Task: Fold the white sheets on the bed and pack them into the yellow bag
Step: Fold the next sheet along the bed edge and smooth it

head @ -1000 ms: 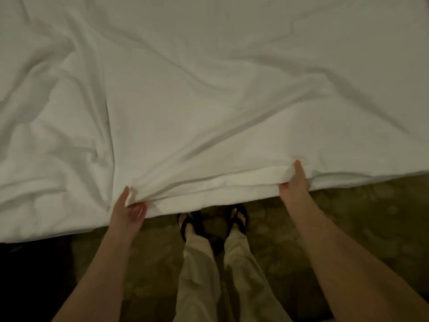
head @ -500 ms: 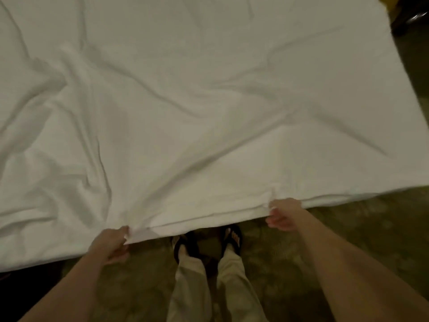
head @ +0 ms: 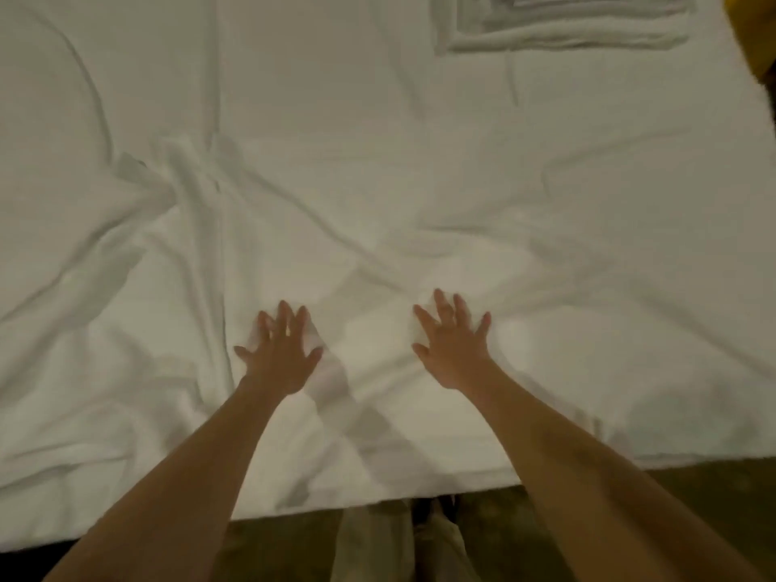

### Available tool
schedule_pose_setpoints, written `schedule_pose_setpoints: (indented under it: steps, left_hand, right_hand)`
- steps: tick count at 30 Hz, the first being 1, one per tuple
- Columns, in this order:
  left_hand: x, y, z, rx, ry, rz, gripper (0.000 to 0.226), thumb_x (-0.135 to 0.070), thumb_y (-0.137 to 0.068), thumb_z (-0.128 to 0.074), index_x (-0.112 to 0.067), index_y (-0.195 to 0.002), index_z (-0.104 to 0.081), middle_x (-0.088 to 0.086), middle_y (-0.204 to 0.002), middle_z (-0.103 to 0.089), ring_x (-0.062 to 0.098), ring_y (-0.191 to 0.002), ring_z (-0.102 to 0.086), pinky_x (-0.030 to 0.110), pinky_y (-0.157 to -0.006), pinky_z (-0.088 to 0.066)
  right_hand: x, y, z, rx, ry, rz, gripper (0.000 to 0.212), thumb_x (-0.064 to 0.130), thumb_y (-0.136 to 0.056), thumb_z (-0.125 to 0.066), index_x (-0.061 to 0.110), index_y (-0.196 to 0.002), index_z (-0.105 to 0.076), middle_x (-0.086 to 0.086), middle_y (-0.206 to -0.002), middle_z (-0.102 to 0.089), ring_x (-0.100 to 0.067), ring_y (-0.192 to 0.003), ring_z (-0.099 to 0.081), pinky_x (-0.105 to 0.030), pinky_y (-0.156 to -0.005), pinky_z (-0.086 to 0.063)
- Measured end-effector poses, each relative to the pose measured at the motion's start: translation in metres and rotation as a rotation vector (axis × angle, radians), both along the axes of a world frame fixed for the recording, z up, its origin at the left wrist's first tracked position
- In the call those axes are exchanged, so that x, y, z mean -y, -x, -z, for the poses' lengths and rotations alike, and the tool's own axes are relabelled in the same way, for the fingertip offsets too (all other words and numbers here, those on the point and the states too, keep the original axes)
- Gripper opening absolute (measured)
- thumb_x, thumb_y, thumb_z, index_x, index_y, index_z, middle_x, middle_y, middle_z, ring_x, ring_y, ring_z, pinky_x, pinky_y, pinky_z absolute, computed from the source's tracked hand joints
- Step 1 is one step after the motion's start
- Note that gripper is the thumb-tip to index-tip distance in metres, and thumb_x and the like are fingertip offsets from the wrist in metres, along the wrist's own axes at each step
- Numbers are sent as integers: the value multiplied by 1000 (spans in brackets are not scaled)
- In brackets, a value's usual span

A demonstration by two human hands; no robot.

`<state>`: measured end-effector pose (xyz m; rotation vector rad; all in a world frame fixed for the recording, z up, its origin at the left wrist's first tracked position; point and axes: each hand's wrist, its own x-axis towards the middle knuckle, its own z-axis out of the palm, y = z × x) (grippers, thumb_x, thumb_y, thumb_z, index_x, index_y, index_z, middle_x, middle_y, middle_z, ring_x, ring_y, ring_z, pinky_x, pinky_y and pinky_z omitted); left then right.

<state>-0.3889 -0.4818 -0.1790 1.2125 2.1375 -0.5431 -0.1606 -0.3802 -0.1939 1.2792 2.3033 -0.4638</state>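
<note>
Fingers (head: 285, 319) of the left hand (head: 279, 359) spread straight and flat, likewise those of the right hand (head: 455, 350), gripping nothing, palms down on the sheet (head: 378, 228); whether pressing or only just above the cloth cannot be told, the hands being slightly blurred. Both placed a little way in from the near hem, side by side and apart, with forearms reaching in over the edge of the bed (head: 126, 510). Around them, soft ridges and creases running off diagonally, a bunched knot of folds (head: 184, 178) up to the left, smoother cloth to the right. Farther out, at the top, a folded stack (head: 562, 23) of white cloth lying on the same surface, and at the upper right corner a sliver of the yellow bag (head: 760, 31). Below the hem, carpet (head: 688, 489) and pale trouser legs (head: 403, 543). Judged from the creasing: light, limp, thin cloth, no stiffness at all, likely to drag and wrinkle under a sliding palm and to sag when lifted. Not fragile, not slippery on the bed. Best taken by pinching at corners or along the near hem, hands wide apart, so the edge stays straight while carried over; flat palms good only for smoothing
</note>
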Motion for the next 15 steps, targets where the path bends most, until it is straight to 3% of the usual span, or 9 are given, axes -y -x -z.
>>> schedule_pose_setpoints:
  steps: [8,12,15]
  left_hand:
    - [-110,120,7,-72,-53,-7,71,-52,-100,-26,-19,-154,8,5,-161,15,26,-148,9,65,-112,-11]
    - [-162,171,17,-61,-179,-30,68,-46,-101,-32,-18,-155,-1,7,-161,8,26,-148,5,66,-111,-8]
    - [-186,192,22,-53,-440,-70,63,-35,-100,-40,-17,-154,-12,8,-161,-4,26,-148,-7,64,-111,-13]
  right_hand:
    - [-114,99,10,-4,-90,135,65,46,-101,-31,29,-153,3,-7,-161,13,-34,-147,4,-65,-110,-18]
    - [-197,137,13,24,-178,61,64,44,-101,-31,21,-154,-2,-10,-161,4,-44,-132,-32,-52,-107,-34]
    - [-246,154,9,-118,-138,158,65,34,-100,-42,19,-154,-9,-9,-161,-4,-42,-130,-40,-45,-107,-34]
